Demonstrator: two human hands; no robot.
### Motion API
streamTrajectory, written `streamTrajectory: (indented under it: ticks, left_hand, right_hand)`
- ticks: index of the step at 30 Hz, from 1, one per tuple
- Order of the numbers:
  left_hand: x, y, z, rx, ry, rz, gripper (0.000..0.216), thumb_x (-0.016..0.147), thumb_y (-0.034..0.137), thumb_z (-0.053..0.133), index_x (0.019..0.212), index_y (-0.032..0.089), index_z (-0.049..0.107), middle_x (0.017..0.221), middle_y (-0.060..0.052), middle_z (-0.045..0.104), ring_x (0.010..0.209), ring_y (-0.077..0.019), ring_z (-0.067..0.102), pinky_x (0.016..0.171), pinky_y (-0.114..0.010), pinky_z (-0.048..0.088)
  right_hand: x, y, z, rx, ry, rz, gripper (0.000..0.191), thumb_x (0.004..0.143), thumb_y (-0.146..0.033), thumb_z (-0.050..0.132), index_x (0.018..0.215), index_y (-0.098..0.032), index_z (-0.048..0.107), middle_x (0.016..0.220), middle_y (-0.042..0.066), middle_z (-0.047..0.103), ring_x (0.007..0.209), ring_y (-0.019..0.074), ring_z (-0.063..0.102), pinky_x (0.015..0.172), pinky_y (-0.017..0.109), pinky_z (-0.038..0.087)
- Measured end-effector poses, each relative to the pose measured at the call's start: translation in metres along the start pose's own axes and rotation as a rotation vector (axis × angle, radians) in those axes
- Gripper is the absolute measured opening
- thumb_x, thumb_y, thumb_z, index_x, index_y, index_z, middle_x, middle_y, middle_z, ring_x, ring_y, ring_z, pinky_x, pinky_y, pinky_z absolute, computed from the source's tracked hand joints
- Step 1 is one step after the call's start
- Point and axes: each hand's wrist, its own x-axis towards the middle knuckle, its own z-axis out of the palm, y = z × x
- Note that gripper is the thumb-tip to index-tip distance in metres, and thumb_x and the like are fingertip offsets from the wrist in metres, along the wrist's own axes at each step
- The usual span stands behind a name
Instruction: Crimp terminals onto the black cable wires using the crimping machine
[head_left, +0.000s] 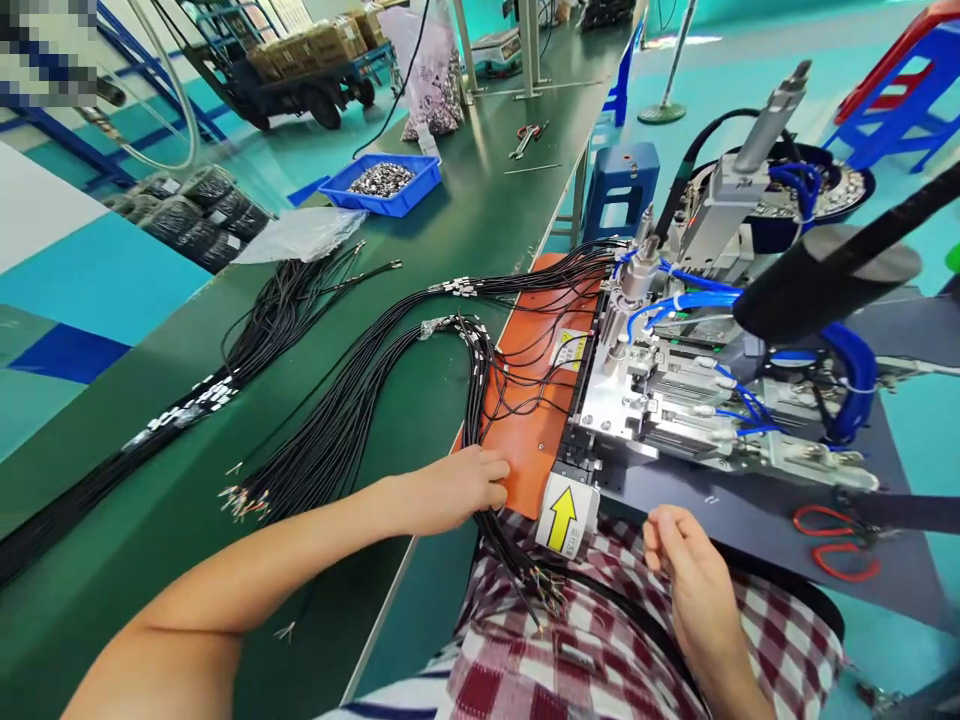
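Observation:
My left hand (459,490) lies over a bundle of black cables (474,400), its fingers curled round the bundle at the edge of the orange plate (525,450). Below the hand, the stripped, coloured wire ends (550,590) hang over my lap. My right hand (686,565) is raised above my lap, beside the yellow arrow label (564,515). Its fingers are curled in with the thumb against them; whatever they may hold is hidden. In front stands a machine (622,385) with metal cylinders and blue air tubes. Several thin cables run across the orange plate into its edge.
More black cables (322,450) spread over the green table (480,215), with another long bundle (180,415) at left. A blue tray (409,195) of metal parts and a wrench (520,148) lie farther back. Red-handled scissors (844,545) rest at right. A blue stool (619,190) stands behind.

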Motion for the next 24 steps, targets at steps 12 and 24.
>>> streamTrajectory:
  ticks: [12,24]
  left_hand:
    - [0.015,-0.003,-0.002,-0.487,0.466,-0.078,0.016,0.092,0.016,0.046,0.099,0.017,0.060,0.092,-0.006,0.066,0.087,-0.0160,0.060,0.081,-0.029,0.045]
    - [0.073,0.046,0.001,-0.636,0.319,-0.002,0.030,0.096,0.016,0.035,0.124,0.020,0.043,0.107,-0.007,0.062,0.095,-0.0174,0.057,0.082,-0.030,0.046]
  right_hand:
    - [-0.020,-0.022,0.021,-0.010,-0.301,-0.089,0.031,0.088,-0.038,0.057,0.115,-0.024,0.052,0.087,0.003,0.061,0.065,0.0134,0.055,0.064,0.027,0.048]
    - [-0.010,-0.036,0.028,0.019,-0.162,-0.098,0.023,0.079,-0.038,0.067,0.093,-0.021,0.060,0.081,0.003,0.064,0.064,0.0142,0.062,0.061,0.027,0.054]
